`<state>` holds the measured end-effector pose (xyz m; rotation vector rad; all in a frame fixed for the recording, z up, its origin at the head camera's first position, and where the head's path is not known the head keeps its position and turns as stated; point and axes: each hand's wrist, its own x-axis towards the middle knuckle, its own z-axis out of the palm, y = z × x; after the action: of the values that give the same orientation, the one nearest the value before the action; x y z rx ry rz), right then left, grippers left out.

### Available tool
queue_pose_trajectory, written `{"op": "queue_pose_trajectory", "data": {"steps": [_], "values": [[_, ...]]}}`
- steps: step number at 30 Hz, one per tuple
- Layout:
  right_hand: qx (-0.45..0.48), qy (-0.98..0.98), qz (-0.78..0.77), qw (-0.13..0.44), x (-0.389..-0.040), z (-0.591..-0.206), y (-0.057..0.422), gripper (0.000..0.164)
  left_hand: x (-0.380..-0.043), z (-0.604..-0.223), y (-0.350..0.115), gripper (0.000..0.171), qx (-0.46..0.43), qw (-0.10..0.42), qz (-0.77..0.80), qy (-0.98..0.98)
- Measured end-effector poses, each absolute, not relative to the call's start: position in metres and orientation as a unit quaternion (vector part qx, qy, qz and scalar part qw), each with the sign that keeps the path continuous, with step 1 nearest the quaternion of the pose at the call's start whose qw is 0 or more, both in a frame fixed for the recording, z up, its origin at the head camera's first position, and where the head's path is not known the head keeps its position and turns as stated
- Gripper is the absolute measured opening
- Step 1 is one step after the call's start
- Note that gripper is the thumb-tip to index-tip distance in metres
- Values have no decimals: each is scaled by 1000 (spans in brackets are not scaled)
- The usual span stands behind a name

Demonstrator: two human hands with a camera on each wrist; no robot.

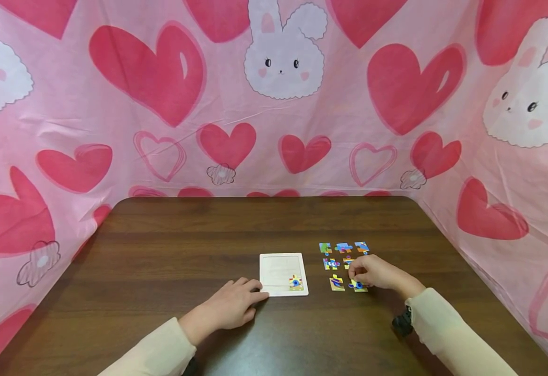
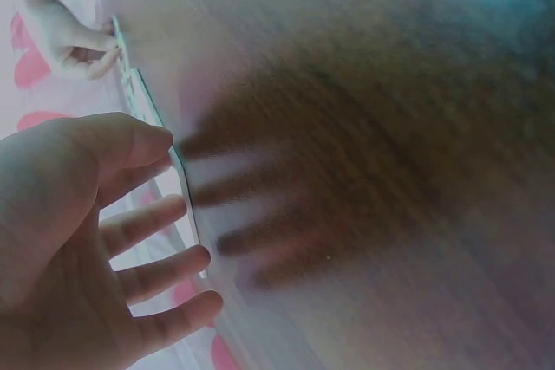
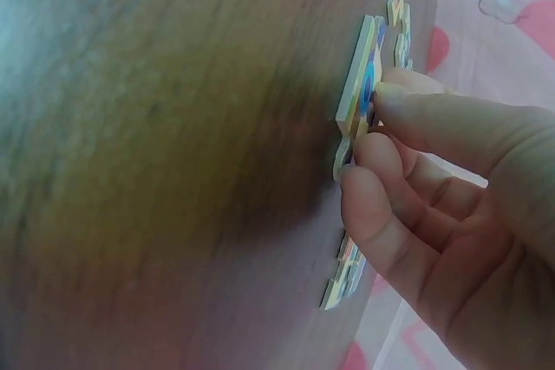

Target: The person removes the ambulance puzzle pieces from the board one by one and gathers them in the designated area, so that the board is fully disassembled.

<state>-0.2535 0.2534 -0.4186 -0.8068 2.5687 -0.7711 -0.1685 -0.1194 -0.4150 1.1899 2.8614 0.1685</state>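
A white square puzzle tray (image 1: 274, 263) lies on the table with one puzzle piece (image 1: 295, 282) in its near right corner. My left hand (image 1: 236, 303) rests at the tray's near left corner, fingers loosely extended and touching its edge. In the left wrist view, the left hand (image 2: 78, 214) shows spread fingers with nothing gripped. Right of the tray, my right hand (image 1: 376, 271) pinches a blue-and-yellow puzzle piece (image 1: 358, 286) low over the table. Seen from the right wrist, the thumb lies on this piece (image 3: 364, 84) and the fingertips are at its edge.
Several loose puzzle pieces lie in rows around the right hand, among them a green-and-blue one (image 1: 325, 248), a blue one (image 1: 344, 247) and a yellow one (image 1: 336, 283). The brown table (image 1: 184, 245) is bordered by a pink curtain (image 1: 236, 109) with hearts and rabbits.
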Motion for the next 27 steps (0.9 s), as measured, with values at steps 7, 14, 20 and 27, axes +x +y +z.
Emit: {"op": "queue_pose_trajectory", "data": {"steps": [7,14,20,27], "values": [[-293,899,-293,145,-252,-411,252,10,-168,-414,-119,38,385,21,56,921],[-310,892,-316,94,-256,-393,237,3,-168,-414,-119,38,383,22,53,922],[-325,879,-333,99,-254,-392,210,11,-168,-414,-119,38,385,19,52,921],[-381,878,-279,81,-252,-402,177,21,-167,-413,-119,38,382,22,53,922]]}}
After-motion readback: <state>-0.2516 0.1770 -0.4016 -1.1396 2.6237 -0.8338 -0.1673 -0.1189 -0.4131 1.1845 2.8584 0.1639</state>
